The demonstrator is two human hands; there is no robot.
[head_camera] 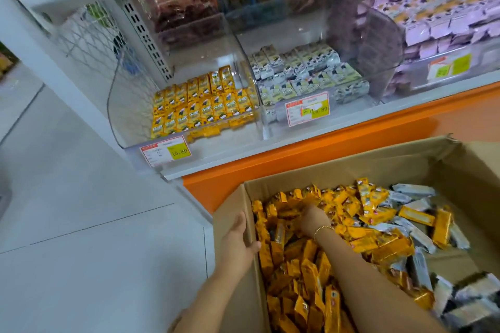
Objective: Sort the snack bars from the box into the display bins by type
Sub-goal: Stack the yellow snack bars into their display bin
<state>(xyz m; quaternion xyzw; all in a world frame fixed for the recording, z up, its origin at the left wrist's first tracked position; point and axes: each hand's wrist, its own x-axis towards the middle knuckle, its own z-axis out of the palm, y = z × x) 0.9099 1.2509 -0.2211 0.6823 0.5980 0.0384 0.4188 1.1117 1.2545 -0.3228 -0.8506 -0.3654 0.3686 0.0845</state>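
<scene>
An open cardboard box (351, 170) sits low in front of the shelf, full of yellow snack bars (305, 265) on the left and silver-white bars (422, 240) on the right. My left hand (239, 240) grips the box's left wall over its rim. My right hand (311, 217) is plunged among the yellow bars near the box's far left, fingers buried, so what it holds is hidden. On the shelf, a clear bin (130, 127) holds neat rows of yellow bars (200, 103). The bin to its right (273, 130) holds silver-white bars (305, 73).
A third bin (487, 62) at the right holds purple packets. Price tags (165, 150) hang on the bin fronts. Darker snack bins stand behind on the shelf. An orange shelf base (324, 149) runs just beyond the box. White floor tiles (81, 224) lie to the left.
</scene>
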